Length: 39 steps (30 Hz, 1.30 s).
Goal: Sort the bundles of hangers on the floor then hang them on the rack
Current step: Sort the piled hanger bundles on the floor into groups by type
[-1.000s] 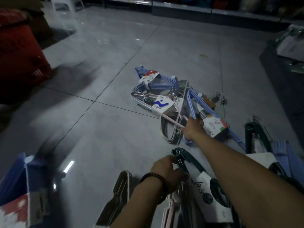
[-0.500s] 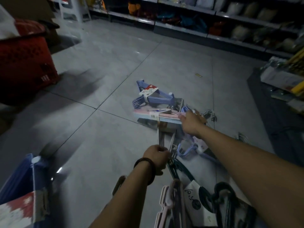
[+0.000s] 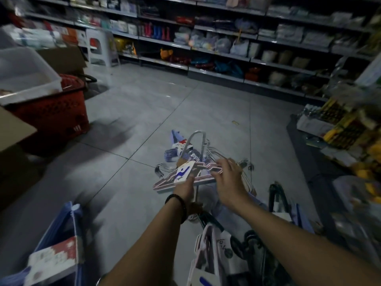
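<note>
1. Since half a second ago I've lifted the pink hanger bundle [image 3: 185,176] clear of the floor pile, and the view has tipped up toward the shelves.
2. My left hand [image 3: 183,189] is clamped under the bundle's near edge; my right hand [image 3: 226,176] rests on its right end, fingers spread, grip unclear.
3. The bundle's long axis runs left to right across both hands.
4. Beyond the bundle lie the blue hangers [image 3: 175,147] on the floor; I see no rack.

Dim shop, grey tiled floor [image 3: 144,112], stocked shelves [image 3: 226,48], red basket [image 3: 51,112]
</note>
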### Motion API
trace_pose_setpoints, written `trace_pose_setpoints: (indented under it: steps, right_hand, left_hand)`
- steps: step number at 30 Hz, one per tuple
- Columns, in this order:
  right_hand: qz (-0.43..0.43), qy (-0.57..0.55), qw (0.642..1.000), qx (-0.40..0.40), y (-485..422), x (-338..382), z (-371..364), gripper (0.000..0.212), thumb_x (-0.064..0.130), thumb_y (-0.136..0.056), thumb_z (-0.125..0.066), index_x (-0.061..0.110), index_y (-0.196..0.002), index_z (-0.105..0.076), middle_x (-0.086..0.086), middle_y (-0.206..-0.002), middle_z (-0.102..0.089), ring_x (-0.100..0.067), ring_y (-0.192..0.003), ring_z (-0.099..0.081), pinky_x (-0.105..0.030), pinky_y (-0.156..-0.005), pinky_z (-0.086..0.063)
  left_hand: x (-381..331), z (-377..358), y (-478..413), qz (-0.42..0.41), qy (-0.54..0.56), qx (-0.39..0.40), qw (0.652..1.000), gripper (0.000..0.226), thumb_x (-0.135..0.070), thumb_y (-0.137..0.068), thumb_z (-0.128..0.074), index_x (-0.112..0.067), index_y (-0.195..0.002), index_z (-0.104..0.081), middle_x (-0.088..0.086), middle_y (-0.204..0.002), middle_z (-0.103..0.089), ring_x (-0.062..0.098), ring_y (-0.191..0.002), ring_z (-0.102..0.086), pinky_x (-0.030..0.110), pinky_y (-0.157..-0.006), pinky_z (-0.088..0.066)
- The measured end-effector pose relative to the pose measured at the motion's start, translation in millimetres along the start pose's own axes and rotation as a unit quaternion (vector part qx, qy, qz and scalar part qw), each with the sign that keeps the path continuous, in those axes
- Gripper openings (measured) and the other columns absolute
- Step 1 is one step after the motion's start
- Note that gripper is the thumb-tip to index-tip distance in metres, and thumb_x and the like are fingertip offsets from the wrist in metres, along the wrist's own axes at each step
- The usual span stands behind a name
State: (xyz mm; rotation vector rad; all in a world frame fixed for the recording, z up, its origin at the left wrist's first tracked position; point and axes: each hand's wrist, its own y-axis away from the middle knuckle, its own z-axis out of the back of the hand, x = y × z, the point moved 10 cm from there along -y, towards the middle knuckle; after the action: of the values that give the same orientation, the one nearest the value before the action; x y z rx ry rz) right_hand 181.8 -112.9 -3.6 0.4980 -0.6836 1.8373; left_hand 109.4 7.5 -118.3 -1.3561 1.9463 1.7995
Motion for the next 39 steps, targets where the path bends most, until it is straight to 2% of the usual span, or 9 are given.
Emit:
trace_pose_setpoints:
  steps: [6,11,18,21,25,27,30,34,39]
  right_hand:
    - [0.094,0.0,0.996,0.003,56.6,22.3,6.3,0.036,0.017,-0.107,-0.051,0.022,-0.143,-0.048,0.002,-0.146,-0.047,-0.014,-0.133,-0.049,-0.026,-0.104,-0.045]
    - [0.155,0.02,0.988,-0.006,77.2,26.9,10.0,0.043,0.016,-0.103,-0.062,0.02,-0.145,-0.054,0.004,-0.15,-0.049,-0.012,-0.143,-0.043,-0.031,-0.118,-0.041]
    - [0.303,0.076,0.947,0.069,131.0,62.5,31.7,0.042,0.014,-0.097,-0.067,0.011,-0.138,-0.061,0.0,-0.142,-0.058,-0.009,-0.136,-0.048,-0.017,-0.117,-0.033]
    - [0.22,0.011,0.971,0.095,145.1,48.6,60.4,0.038,0.029,-0.1,-0.063,0.027,-0.137,-0.055,0.009,-0.134,-0.058,0.002,-0.123,-0.055,-0.014,-0.102,-0.047]
    - [-0.078,-0.104,0.991,-0.026,158.5,-21.6,110.8,0.022,0.036,-0.102,-0.061,0.032,-0.123,-0.057,0.007,-0.121,-0.063,-0.004,-0.102,-0.064,-0.029,-0.083,-0.057]
    - [-0.242,-0.181,0.953,0.018,177.6,-56.7,104.6,0.025,0.043,-0.102,-0.059,0.025,-0.119,-0.058,-0.004,-0.119,-0.066,-0.018,-0.096,-0.068,-0.046,-0.086,-0.06]
    - [-0.393,-0.357,0.839,0.122,213.2,-63.9,82.1,0.033,0.053,-0.104,-0.053,0.024,-0.121,-0.054,-0.015,-0.118,-0.063,-0.031,-0.092,-0.066,-0.046,-0.076,-0.06]
    - [-0.398,-0.511,0.751,0.129,224.3,-41.0,74.6,0.049,0.056,-0.097,-0.061,0.013,-0.12,-0.069,-0.021,-0.107,-0.074,-0.039,-0.086,-0.074,-0.045,-0.073,-0.061]
    - [-0.321,-0.516,0.783,0.131,217.6,-24.4,90.0,0.034,0.033,-0.1,-0.066,0.007,-0.121,-0.067,-0.018,-0.103,-0.074,-0.033,-0.086,-0.074,-0.046,-0.078,-0.061]
  left_hand:
    - [14.2,-7.8,1.4,0.051,0.129,0.056,0.989,0.086,-0.07,-0.083,-0.068,0.001,-0.128,-0.054,0.02,-0.115,-0.061,0.034,-0.1,-0.064,0.045,-0.097,-0.055]
    - [9.6,-15.4,-16.9,0.102,0.115,0.084,0.985,0.15,-0.101,-0.022,-0.07,-0.005,-0.138,-0.056,0.022,-0.134,-0.063,0.044,-0.118,-0.063,0.054,-0.102,-0.051]
    - [-15.3,-37.4,42.8,0.032,-0.029,0.088,0.995,0.062,-0.05,-0.086,-0.078,-0.007,-0.123,-0.053,0.012,-0.102,-0.064,0.025,-0.079,-0.064,0.033,-0.067,-0.053]
    - [-12.4,-37.1,66.8,-0.03,-0.113,0.045,0.992,0.035,-0.029,-0.094,-0.07,-0.009,-0.12,-0.057,0.008,-0.078,-0.06,0.018,-0.051,-0.055,0.025,-0.047,-0.046]
    - [-9.0,-29.5,107.7,-0.129,-0.163,0.041,0.977,0.021,-0.029,-0.1,-0.064,-0.013,-0.114,-0.062,0.012,-0.099,-0.071,0.022,-0.076,-0.071,0.032,-0.062,-0.059]
    - [-7.6,-24.8,130.3,-0.159,-0.151,0.034,0.975,0.019,-0.027,-0.103,-0.061,-0.009,-0.107,-0.066,0.015,-0.097,-0.075,0.019,-0.063,-0.073,0.029,-0.053,-0.058]
    - [-2.7,-28.5,169.3,-0.172,-0.171,0.044,0.969,0.025,-0.03,-0.104,-0.059,-0.006,-0.108,-0.067,0.022,-0.11,-0.075,0.039,-0.097,-0.075,0.054,-0.092,-0.061]
    - [21.8,-44.7,220.6,-0.153,-0.188,0.102,0.965,0.026,-0.03,-0.108,-0.049,-0.012,-0.116,-0.065,0.013,-0.1,-0.079,0.04,-0.105,-0.071,0.058,-0.105,-0.05]
    - [51.4,-42.8,247.8,-0.125,-0.231,0.147,0.954,0.023,-0.031,-0.109,-0.045,-0.033,-0.124,-0.064,0.01,-0.116,-0.073,0.033,-0.105,-0.07,0.055,-0.098,-0.056]
